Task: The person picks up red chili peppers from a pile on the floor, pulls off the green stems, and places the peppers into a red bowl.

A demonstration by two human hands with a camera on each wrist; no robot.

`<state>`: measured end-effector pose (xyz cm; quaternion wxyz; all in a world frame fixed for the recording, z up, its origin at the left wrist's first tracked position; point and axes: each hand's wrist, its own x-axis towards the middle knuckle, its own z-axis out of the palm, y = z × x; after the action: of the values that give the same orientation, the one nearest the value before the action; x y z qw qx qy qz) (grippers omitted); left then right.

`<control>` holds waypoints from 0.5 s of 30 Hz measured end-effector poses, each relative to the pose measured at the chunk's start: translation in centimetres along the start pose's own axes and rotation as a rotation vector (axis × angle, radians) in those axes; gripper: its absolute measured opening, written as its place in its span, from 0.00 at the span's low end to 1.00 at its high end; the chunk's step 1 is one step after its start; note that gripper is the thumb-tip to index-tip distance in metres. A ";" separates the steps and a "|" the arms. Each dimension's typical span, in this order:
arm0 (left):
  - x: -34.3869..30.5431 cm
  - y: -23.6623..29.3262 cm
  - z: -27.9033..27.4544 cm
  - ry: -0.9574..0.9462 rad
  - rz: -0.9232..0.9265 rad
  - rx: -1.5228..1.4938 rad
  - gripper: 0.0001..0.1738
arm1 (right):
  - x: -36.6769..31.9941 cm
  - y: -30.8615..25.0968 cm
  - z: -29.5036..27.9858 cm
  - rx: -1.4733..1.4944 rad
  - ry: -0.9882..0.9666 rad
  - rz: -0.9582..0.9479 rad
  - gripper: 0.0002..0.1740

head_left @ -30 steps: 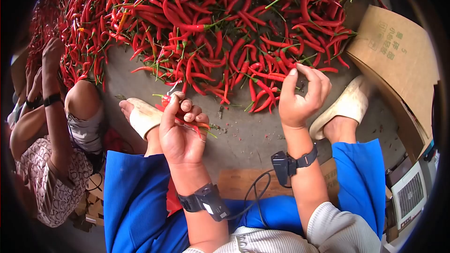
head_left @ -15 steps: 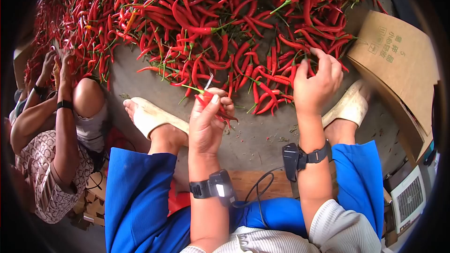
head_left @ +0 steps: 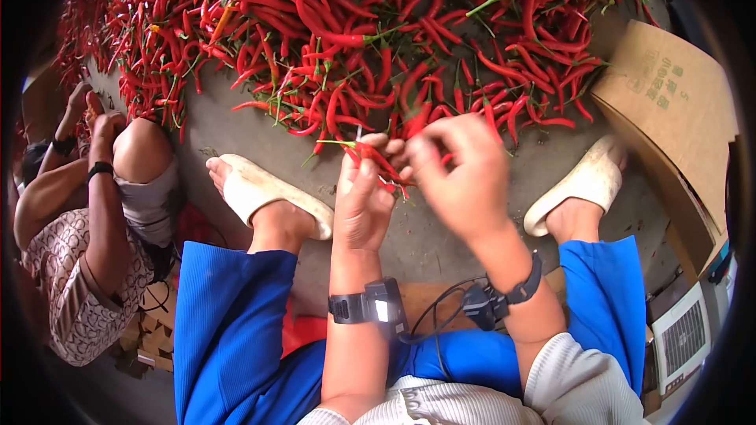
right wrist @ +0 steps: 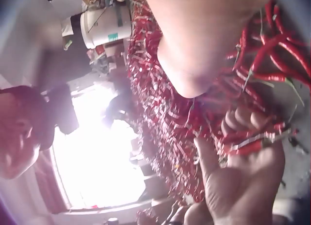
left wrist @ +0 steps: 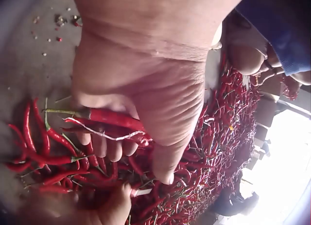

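Note:
My left hand (head_left: 364, 208), palm up, holds a small bunch of red chili peppers (left wrist: 114, 119) across its curled fingers. A thin white tie (left wrist: 104, 135) lies along the bunch, and a green stem sticks out to one side. Close beside it is my right hand (head_left: 468, 177), blurred, its fingers bent near the left fingertips. Blurred red chili pepper (head_left: 419, 120) shows at the right fingers. In the right wrist view, the left palm (right wrist: 243, 186) faces up under the bunch. A large pile of chili peppers (head_left: 331, 24) spreads on the floor beyond both hands.
A cardboard box (head_left: 669, 86) stands at the right, beside my right shoe (head_left: 579, 185). My left shoe (head_left: 264, 189) is near the pile's edge. Another person (head_left: 90, 228) sits at the left, hands by the pile. A cable (head_left: 429, 319) runs between my wrist straps.
My right hand has come from the pile's near edge leftward to my left hand. The left hand, still gripping its bunch, has shifted right.

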<state>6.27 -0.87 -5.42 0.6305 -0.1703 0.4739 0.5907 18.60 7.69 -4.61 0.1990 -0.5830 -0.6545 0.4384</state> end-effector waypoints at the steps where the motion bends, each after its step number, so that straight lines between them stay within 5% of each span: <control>1: -0.2 0.1 0.1 -0.030 0.012 -0.026 0.27 | -0.9 -1.0 0.3 0.052 -0.141 -0.021 0.07; 4: 0.4 0.9 -0.8 -0.042 -0.013 -0.012 0.15 | -2.2 -0.7 1.4 0.128 -0.125 0.029 0.06; 6: 0.3 1.1 -1.1 0.109 -0.001 0.054 0.08 | -1.7 1.3 1.3 -0.034 0.091 -0.003 0.08; 9: 0.2 1.9 -1.2 0.120 -0.040 0.061 0.07 | -0.8 4.9 -0.6 -0.378 0.203 -0.080 0.13; 15: 0.1 2.2 -1.0 0.099 -0.049 0.079 0.07 | -0.8 8.0 -2.6 -0.276 0.324 -0.010 0.06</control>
<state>3.85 -1.09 -5.24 0.6267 -0.1859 0.5232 0.5467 25.54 7.30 -9.48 0.2220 -0.6645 -0.6705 0.2440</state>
